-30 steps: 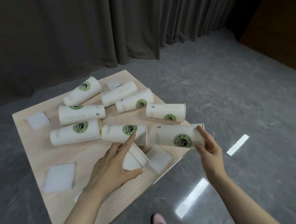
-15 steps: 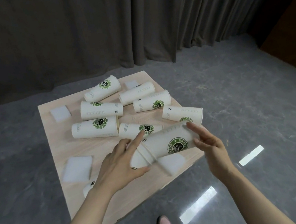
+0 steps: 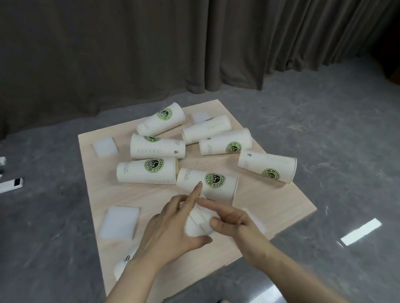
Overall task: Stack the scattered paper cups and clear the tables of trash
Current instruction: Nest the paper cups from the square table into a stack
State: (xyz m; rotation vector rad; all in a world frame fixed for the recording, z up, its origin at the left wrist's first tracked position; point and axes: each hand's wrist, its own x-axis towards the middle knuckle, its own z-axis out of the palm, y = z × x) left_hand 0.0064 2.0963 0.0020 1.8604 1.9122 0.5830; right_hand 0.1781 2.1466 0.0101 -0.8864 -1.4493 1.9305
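Several white paper cups with green logos lie on their sides on a low wooden table (image 3: 288, 205), among them one cup (image 3: 148, 172) at mid-left, one cup (image 3: 267, 169) at the right and one cup (image 3: 212, 184) just beyond my hands. Near the front edge my left hand (image 3: 167, 232) wraps over a nested stack of cups (image 3: 198, 223) lying on its side; the stack's closed end (image 3: 121, 267) shows behind my wrist. My right hand (image 3: 230, 218) pinches the stack's open end between thumb and index finger. Both hands hide most of the stack.
Flat white paper pieces lie on the table: one piece (image 3: 119, 227) at front left, one piece (image 3: 105, 146) at back left, one piece (image 3: 200, 116) at the back. Small white devices (image 3: 9, 185) and cables lie on the grey floor to the left. A dark curtain hangs behind.
My right hand carried the cup it held leftwards and slid it into the stack under my left hand. The two hands now meet around the stack. The view has shifted left.
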